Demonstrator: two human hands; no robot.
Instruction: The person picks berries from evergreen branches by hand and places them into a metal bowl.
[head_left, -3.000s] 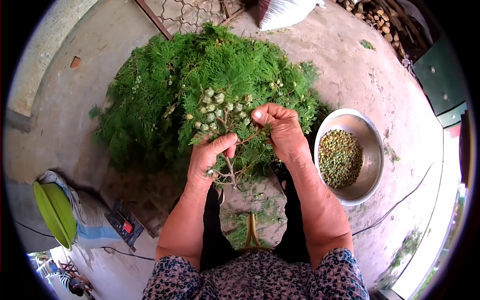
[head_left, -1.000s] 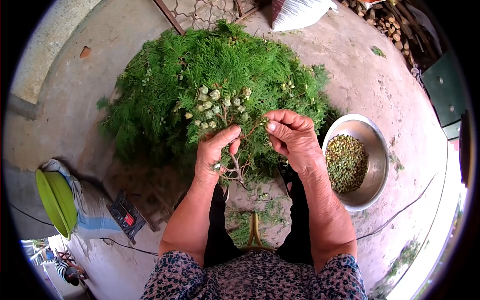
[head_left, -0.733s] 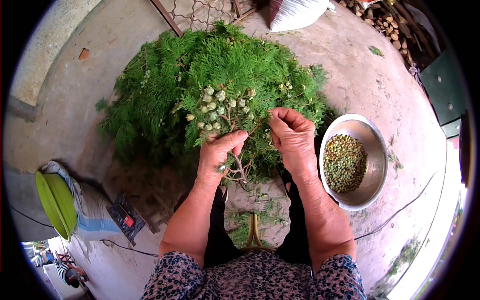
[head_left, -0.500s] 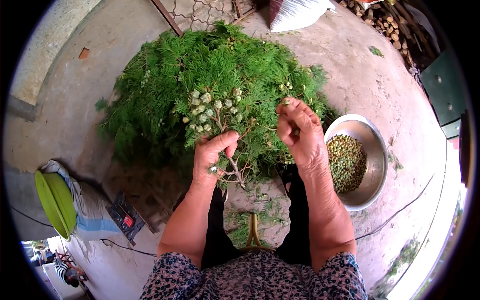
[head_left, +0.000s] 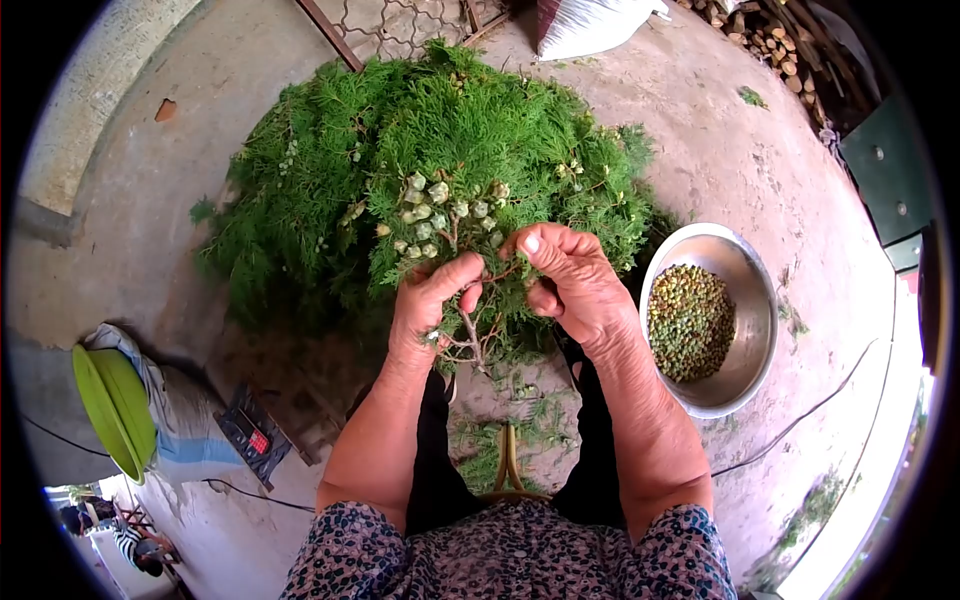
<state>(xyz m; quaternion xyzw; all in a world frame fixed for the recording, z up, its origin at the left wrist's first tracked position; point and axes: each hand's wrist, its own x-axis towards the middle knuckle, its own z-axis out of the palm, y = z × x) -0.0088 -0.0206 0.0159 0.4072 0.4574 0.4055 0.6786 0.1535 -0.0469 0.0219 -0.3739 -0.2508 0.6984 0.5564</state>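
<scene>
My left hand is closed round a thin brown twig, just below a cluster of pale green cones. To the right of that cluster, my right hand has its thumb and forefinger pinched together beside a side stem. Whatever lies between those fingertips is hidden. Beyond both hands spreads a large heap of green conifer branches. A metal bowl stands on the floor to the right of my right forearm, partly filled with small green and yellowish cones.
At the left are a lime-green basin, a sack and a black device with a red keypad. A white sack and firewood lie at the back. A cable crosses the floor at right.
My right hand has come left and down towards the twig. The small green piece seen at its fingertips before is no longer visible. The cone cluster has shifted slightly right.
</scene>
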